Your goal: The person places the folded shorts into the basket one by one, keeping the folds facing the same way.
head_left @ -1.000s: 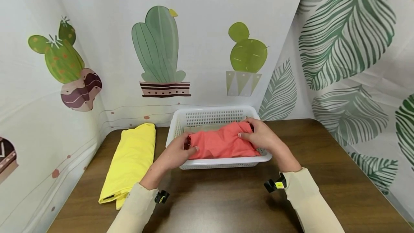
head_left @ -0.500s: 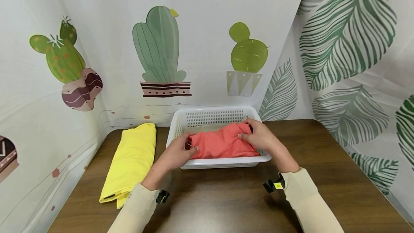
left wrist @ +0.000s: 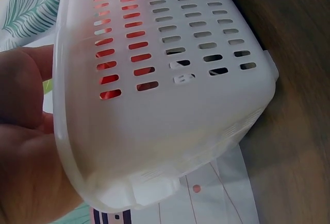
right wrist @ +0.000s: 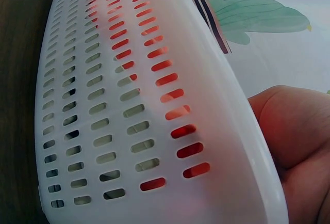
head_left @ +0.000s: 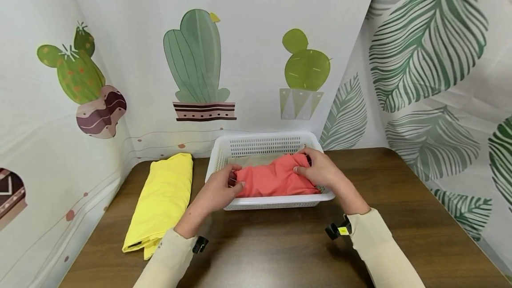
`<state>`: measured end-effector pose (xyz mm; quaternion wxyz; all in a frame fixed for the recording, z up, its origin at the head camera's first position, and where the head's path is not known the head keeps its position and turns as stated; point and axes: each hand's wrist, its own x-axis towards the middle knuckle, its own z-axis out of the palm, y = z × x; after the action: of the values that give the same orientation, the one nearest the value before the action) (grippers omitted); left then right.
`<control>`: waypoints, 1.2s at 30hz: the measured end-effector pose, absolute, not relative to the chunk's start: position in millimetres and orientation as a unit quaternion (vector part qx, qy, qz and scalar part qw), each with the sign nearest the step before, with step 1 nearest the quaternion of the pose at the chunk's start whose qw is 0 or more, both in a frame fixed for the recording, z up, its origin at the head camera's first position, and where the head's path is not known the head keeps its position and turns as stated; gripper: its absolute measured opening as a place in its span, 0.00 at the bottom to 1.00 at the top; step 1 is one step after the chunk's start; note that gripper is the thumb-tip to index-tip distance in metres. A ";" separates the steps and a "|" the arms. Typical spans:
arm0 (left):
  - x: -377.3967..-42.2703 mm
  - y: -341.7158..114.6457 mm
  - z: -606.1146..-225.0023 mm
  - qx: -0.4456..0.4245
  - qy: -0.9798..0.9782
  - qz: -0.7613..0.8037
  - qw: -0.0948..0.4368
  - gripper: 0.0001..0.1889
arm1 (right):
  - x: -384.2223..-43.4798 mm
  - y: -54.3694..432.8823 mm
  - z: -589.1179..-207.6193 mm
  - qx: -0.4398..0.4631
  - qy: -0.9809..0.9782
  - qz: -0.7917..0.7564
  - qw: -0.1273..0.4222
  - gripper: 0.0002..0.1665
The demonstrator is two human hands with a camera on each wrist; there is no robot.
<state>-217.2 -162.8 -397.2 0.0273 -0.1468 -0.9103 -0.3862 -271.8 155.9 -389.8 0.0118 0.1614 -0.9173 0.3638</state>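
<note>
A folded red cloth (head_left: 276, 177) lies in the white slotted plastic basket (head_left: 276, 200), near its front wall. My left hand (head_left: 219, 188) grips the cloth's left end, thumb on the near side and fingers behind. At the right end my right hand (head_left: 320, 168) holds the cloth, its thumb laid on top and its fingers over the far edge. Behind the red cloth, a pale grey-green cloth (head_left: 254, 160) shows inside the basket. Red shows through the slots of the basket wall (left wrist: 170, 105) in the left wrist view, and likewise in the right wrist view.
A folded yellow cloth (head_left: 162, 201) lies on the brown wooden table (head_left: 264, 252), left of the basket. The basket stands at the table's back edge, against a white curtain (head_left: 256, 57) printed with cacti and leaves.
</note>
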 end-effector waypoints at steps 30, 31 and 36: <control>-212.2 -165.8 -395.5 -0.148 -0.906 -0.396 0.034 0.19 | -267.1 155.2 -389.0 0.170 -0.922 0.346 0.035 0.17; -212.1 -166.2 -395.5 -0.148 -0.906 -0.396 0.035 0.18 | -266.8 155.4 -388.9 0.170 -0.922 0.346 0.035 0.17; -211.3 -167.8 -396.1 -0.145 -0.906 -0.397 0.039 0.19 | -265.6 156.9 -388.0 0.179 -0.920 0.346 0.035 0.16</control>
<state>-211.3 -167.8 -396.1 0.0387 -0.1446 -0.9055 -0.3970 -265.6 156.9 -388.0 0.0348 0.1789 -0.9205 0.3458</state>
